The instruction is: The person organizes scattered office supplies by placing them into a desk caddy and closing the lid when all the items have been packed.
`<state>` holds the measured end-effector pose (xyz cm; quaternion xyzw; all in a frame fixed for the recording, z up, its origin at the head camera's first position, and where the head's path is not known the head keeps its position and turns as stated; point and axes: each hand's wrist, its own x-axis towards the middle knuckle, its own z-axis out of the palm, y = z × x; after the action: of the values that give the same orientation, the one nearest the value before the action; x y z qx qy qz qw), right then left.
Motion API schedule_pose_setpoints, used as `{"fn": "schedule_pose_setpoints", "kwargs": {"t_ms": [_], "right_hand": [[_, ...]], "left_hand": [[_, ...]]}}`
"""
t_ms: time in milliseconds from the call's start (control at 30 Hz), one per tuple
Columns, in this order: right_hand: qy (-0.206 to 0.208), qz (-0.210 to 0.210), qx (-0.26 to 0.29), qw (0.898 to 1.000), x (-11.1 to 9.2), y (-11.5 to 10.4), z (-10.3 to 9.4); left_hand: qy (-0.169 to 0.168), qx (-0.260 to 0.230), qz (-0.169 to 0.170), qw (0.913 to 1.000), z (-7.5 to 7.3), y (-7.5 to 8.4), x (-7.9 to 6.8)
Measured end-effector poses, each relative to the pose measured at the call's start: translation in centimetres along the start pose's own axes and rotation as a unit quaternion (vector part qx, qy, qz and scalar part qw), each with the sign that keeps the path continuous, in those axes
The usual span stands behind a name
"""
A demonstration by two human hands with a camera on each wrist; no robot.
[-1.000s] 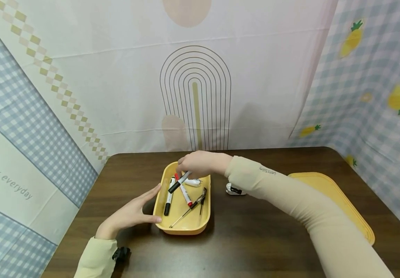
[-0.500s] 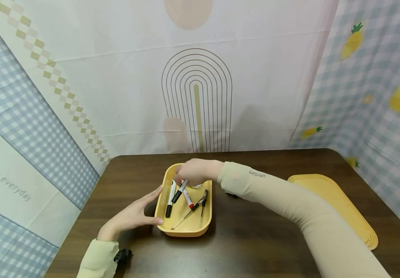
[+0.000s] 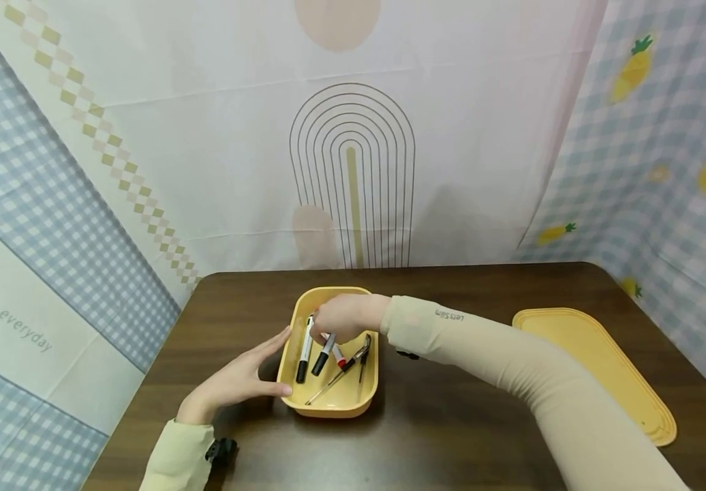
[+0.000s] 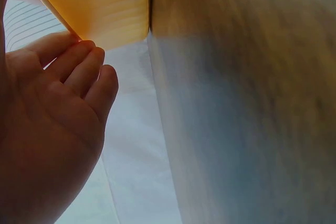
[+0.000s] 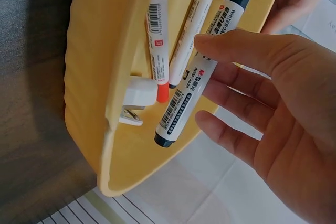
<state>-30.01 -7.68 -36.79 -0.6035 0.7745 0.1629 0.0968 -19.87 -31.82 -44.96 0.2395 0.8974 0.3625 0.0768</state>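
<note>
2 pale sleeves [image 3: 500, 341] — dark lettering [image 3: 449, 315] on right

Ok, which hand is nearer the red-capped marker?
Right. The right hand, holding a black-capped marker, partly covers the red-capped marker in the head view; the left hand is farther, at the left side of the bin.

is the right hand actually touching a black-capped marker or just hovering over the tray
Touching. The right wrist view shows the right hand pinching a black-capped marker, its thumb pressed on the white barrel.
</note>
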Motion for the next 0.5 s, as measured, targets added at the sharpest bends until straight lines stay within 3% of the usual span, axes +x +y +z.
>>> {"fn": "schedule_pose_setpoints", "kwargs": {"t_ms": [500], "right_hand": [[-0.047, 0.036, 0.004, 0.998, 0.1, -0.3, 1.1]], "left_hand": [[0.002, 0.001, 0.001, 1.0, 0.0, -0.3, 0.0]]}}
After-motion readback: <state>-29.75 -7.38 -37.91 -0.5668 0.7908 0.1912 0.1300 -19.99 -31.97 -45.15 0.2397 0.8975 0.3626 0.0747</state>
